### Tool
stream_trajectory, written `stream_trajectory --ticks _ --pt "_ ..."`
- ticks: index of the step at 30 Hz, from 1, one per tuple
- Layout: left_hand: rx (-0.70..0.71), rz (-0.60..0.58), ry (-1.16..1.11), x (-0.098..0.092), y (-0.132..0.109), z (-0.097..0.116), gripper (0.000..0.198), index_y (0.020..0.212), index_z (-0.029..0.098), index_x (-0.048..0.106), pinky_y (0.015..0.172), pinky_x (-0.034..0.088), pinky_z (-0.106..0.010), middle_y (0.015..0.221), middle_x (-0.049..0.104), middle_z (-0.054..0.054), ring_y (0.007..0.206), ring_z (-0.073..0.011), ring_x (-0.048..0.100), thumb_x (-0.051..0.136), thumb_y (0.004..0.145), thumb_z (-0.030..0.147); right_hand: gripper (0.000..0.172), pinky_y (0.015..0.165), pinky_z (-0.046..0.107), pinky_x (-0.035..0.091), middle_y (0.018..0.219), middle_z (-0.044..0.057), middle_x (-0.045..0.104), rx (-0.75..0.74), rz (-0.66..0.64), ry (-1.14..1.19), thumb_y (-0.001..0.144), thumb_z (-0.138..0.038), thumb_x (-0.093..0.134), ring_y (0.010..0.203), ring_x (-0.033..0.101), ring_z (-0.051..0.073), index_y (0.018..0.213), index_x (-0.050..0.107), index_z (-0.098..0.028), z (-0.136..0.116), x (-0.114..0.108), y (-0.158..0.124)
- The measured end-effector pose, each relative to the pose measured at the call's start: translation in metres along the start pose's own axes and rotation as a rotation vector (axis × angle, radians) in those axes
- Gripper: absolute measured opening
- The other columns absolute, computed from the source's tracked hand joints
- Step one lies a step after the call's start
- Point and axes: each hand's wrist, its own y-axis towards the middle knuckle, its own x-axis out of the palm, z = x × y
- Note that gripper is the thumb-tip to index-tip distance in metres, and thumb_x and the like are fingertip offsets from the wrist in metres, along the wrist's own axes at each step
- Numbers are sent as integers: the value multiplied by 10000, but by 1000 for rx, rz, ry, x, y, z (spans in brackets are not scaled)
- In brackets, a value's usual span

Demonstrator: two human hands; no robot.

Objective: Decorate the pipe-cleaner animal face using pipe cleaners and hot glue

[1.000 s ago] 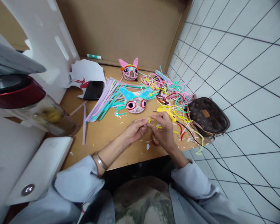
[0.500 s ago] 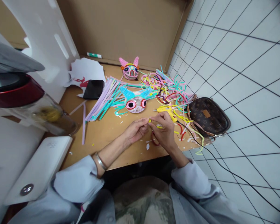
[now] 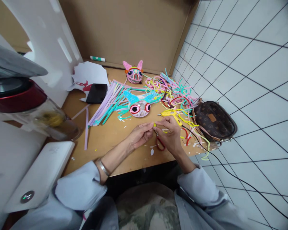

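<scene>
Reference point for all positions is the blue-horned head (image 3: 139,108), seated on a brown table (image 3: 134,161). Far to its left stand a white panel (image 3: 51,41) and a clear flask (image 3: 48,118) with a dark red lid; nearer the wearer than the flask lies a white device (image 3: 43,172) with a small round display. Also left of the head, successively closer, are a cut white paper (image 3: 93,72), a black phone (image 3: 96,93) and a fan of lilac and green strips (image 3: 108,102) reaching up to it. Behind it sit a pink-horned head (image 3: 134,76) and, farther back, an upright brown board (image 3: 127,32). To its right are a tangled heap of coloured strips (image 3: 180,92), a yellow glue gun (image 3: 170,113), a patterned brown bag (image 3: 213,119) and a white tiled surface (image 3: 261,95). In front of the head, the left hand (image 3: 141,135) is closed at the fingertips on a small yellow piece (image 3: 154,125). The right hand (image 3: 169,130), just right of that, pinches the same piece between thumb and forefinger; red-handled scissors (image 3: 161,146) lie partly beneath it.
</scene>
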Motion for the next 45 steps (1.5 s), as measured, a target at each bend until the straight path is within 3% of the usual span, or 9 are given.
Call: stream_trajectory --ticks 8,13,18,22,27,31,34,38,45 --pt "89 36 27 1 -2 1 352 580 116 572 448 343 -126 499 474 65 451 -10 394 908 609 219 122 684 313 434 837 31 596 -199 104 -225 927 -219 610 765 530 165 884 722 -240 -5 15 -8" --pt "166 74 52 1 0 5 331 582 119 571 453 325 -139 481 453 67 443 -13 373 890 613 202 243 798 350 488 1005 80 664 -251 29 -297 945 -226 567 927 606 209 1160 679 -236 8 11 -7" --pt "229 64 64 -1 1 10 349 582 133 554 457 315 -155 483 463 70 443 -21 380 896 594 205 347 892 429 497 1084 161 682 188 -37 -518 930 -307 555 1000 631 281 1218 646 -138 57 -18 21" --pt "225 83 68 -3 2 11 342 626 126 582 470 327 -147 504 495 63 451 -19 398 910 580 213 512 859 407 484 1140 278 690 513 -398 -843 906 -483 614 1036 670 337 1139 669 -30 79 -24 45" --pt "212 68 90 -4 3 9 354 631 129 575 479 330 -142 519 507 60 461 -19 403 911 607 239 471 711 313 461 1044 197 751 733 -490 -831 842 -509 664 963 713 302 1070 715 -100 84 -18 59" --pt "223 58 87 -5 3 9 391 627 123 597 475 343 -136 515 518 59 458 -17 417 947 550 278 329 604 295 400 816 109 735 771 -336 -713 746 -451 699 774 676 258 860 716 -143 89 -22 58" --pt "224 54 73 -5 3 10 401 646 117 619 473 345 -134 515 527 55 461 -18 427 961 527 291 285 591 285 385 709 44 667 678 -115 -545 712 -437 665 669 587 195 792 658 -164 83 -31 47" --pt "210 47 65 -3 2 10 332 654 124 605 481 341 -141 518 512 56 463 -21 412 912 635 249 312 561 275 397 683 -11 589 525 78 -314 667 -473 642 591 497 142 790 585 -193 55 -41 28" --pt "209 34 71 -2 1 7 374 628 132 563 475 333 -146 496 457 66 462 -29 401 907 668 275 327 615 318 473 718 -4 597 414 157 -240 655 -462 669 656 594 190 836 545 -218 22 -39 13"
